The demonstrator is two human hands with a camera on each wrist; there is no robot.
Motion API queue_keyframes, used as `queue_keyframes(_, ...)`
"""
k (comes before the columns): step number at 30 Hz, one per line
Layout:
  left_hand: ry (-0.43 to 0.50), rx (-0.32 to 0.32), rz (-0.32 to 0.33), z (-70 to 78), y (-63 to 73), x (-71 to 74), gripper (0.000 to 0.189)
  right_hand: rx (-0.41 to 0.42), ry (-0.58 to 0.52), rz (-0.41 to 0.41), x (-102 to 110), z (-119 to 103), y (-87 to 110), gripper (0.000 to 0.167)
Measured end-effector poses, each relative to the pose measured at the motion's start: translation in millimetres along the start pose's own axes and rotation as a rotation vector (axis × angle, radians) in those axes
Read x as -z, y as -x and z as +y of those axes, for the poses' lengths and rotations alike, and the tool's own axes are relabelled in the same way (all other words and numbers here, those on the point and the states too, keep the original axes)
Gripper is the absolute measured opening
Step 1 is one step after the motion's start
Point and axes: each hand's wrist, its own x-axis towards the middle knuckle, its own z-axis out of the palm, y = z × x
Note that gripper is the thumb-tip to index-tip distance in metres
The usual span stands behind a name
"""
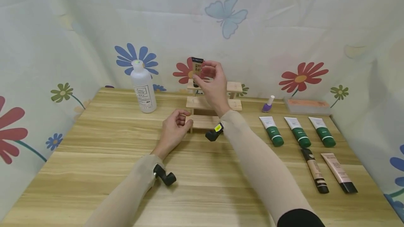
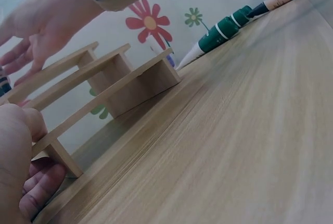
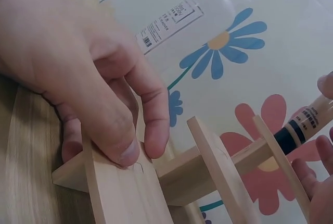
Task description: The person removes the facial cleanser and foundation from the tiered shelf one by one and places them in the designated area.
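My right hand (image 1: pixel 215 85) pinches a small tan tube with black ends (image 1: pixel 197 68) between thumb and fingers. The tube is upright over the left end of the top step of a three-step wooden display rack (image 1: pixel 234 87). In the right wrist view its dark cap (image 3: pixel 287 139) is at that step's edge; whether it bears on the wood I cannot tell. My left hand (image 1: pixel 175 129) grips the left end of the lowest step, thumb on top. Fingers of the left hand (image 2: pixel 44 187) are curled under it in the left wrist view.
Left of the rack stands a white bottle (image 1: pixel 143 87). To the right are a purple nail polish bottle (image 1: pixel 267 106), a clear box (image 1: pixel 307 107) and several green-and-white tubes (image 1: pixel 298 132). Nearer lie a tan-and-black tube (image 1: pixel 315 171) and a pink tube (image 1: pixel 339 172). A flowered curtain hangs behind.
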Motion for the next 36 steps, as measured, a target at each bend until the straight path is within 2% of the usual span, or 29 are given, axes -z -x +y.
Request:
queue_keyframes(18,-0.005,0.004,0.0,0.7,0.2,-1.5,0.022,-0.012,0.088,0.002,-4,1,-5.9,0.039)
queue_keyframes(24,-0.001,0.0,0.0,-0.2,0.5,-1.1,0.021,-0.018,0.091,0.007,0,-3,-3.8,0.038)
queue_keyframes(36,0.011,-0.005,-0.001,-1.4,-0.1,0.4,0.023,0.035,0.073,0.054,17,-16,-4.0,0.037)
